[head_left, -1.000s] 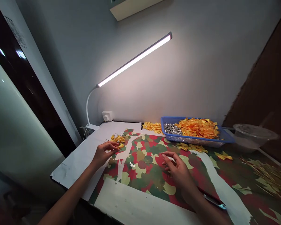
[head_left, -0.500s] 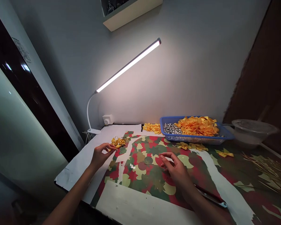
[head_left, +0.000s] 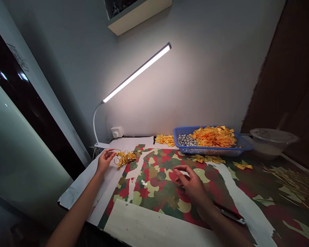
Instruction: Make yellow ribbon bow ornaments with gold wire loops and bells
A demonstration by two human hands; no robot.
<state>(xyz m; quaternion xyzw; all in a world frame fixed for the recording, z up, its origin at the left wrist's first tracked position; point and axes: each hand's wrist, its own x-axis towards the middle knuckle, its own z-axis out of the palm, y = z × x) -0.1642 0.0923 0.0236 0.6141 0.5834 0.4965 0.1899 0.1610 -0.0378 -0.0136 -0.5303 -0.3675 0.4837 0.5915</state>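
Note:
At the left of the tabletop, my left hand [head_left: 104, 162] pinches at the edge of a cluster of yellow ribbon bows [head_left: 127, 157] with thin wire loops. A small silver bell [head_left: 117, 155] shows right at its fingertips, by one loop. My right hand [head_left: 190, 180] hovers over the camouflage-patterned sheet [head_left: 167, 199], thumb and forefinger curled together; what they hold, if anything, is too small to make out. Left of those fingers runs a thin wire [head_left: 164, 179]; I cannot tell whether it touches the hand.
A blue basket [head_left: 213, 151] at the back holds silver bells [head_left: 186, 140] and yellow bows [head_left: 216, 136]. More bows [head_left: 164, 140] lie beside it. Dark-handled scissors or pliers [head_left: 230, 213] lie by my right forearm. Gold wires [head_left: 293, 185], a clear bowl [head_left: 271, 144] and a lamp [head_left: 137, 72] stand around.
My left hand has moved left and away to the far-left side of the bow cluster, where more bows and loops now show. My right hand keeps its pose. The view has shifted slightly.

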